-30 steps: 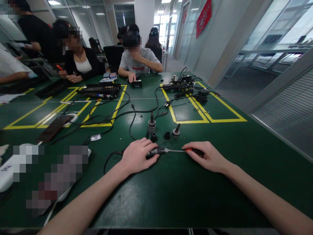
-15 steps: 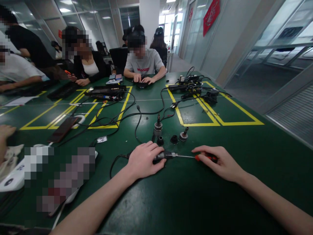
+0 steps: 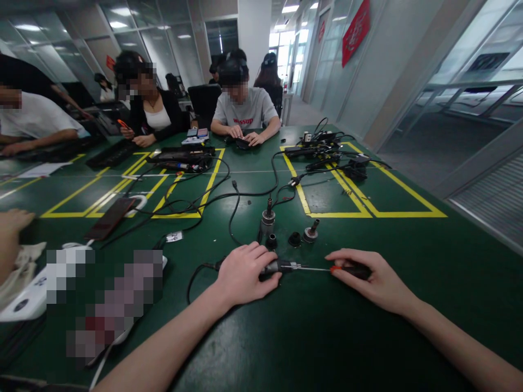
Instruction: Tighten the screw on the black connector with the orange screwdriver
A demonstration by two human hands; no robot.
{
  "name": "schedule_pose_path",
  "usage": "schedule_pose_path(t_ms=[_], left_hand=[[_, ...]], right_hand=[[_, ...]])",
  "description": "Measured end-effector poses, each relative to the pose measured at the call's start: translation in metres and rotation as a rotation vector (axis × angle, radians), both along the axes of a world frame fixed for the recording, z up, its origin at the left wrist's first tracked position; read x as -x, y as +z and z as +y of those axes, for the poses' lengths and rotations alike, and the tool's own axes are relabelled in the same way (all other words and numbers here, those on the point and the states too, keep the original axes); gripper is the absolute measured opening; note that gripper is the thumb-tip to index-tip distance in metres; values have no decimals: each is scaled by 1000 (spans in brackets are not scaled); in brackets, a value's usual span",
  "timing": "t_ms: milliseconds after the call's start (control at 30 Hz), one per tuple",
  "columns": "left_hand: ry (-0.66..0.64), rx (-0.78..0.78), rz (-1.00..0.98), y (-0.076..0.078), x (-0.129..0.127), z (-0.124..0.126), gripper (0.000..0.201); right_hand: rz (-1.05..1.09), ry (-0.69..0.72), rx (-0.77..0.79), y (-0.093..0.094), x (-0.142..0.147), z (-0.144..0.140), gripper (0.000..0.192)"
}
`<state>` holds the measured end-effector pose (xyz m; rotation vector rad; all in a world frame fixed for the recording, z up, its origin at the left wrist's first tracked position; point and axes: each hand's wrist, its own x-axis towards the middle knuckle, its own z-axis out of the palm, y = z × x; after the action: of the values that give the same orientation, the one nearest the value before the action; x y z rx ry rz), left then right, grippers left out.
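Green table (image 3: 310, 337) cluttered: three small metal-and-black fittings (image 3: 291, 233) just beyond hands, black cables (image 3: 229, 196) snaking behind, phone (image 3: 110, 218) far left. Other people working at far end. Versus half second back: view shifted bit, hands same pose. Left hand (image 3: 243, 275) clamped over black cabled part (image 3: 274, 266), right hand (image 3: 376, 280) closed on screwdriver (image 3: 327, 268) handle, tip meeting part between hands.
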<state>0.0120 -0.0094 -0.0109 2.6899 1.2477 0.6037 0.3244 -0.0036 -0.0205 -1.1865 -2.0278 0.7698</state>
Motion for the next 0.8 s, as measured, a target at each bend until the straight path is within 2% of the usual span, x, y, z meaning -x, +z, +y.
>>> schedule_pose_path(t_ms=[133,267,400,533,667,800], left_hand=[[-7,14,-4,-1,0,0,24],[-14,16,-10,-3,1,-1,24],[-29,32,-16,-3,3,-1,24],[-35,33,-17,-2,5,-2,25],[-33,21,-17,-1,7,-2,25],[-50,27,-14,1,6,-1,24]], right_hand=[[-38,-13,26,-3,0,2,57],[37,2,115,7,3,1,44],[126,-47,178,16,5,0,45],[69,-24,159,19,7,-2,41],[24,36,214,19,8,-1,47],[63,-9,196,22,6,1,47]])
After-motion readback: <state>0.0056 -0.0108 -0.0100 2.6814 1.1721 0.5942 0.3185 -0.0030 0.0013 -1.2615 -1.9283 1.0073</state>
